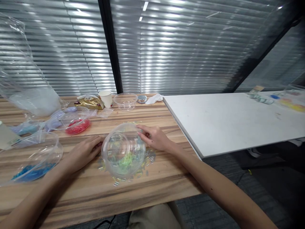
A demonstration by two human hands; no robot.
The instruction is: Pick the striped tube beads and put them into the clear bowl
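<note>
While your right hand [154, 136] pinches the right edge of a clear plastic bowl [137, 144] between thumb and fingers, your left hand [83, 152] rests by the opposite edge, fingers loosely curled; whether those fingertips grip it, I cannot tell from the head view. You have that bowl in front of you on the wood-grain table [95, 198], tilted so its mouth faces you, with light green pieces [127, 161] gathered in its lower part. Loose little tubes [149, 158] (yellowish and clear ones, it seems) lie scattered around and beneath it. To your left sits a clear tub [58, 144] with blue pieces [33, 171], and beyond your left hand is a pile of red pieces [77, 126]. Along the back you have a gold packet [89, 102], a paper cup [105, 98], another clear bowl [125, 102] and a crumpled white tissue [154, 99].
</note>
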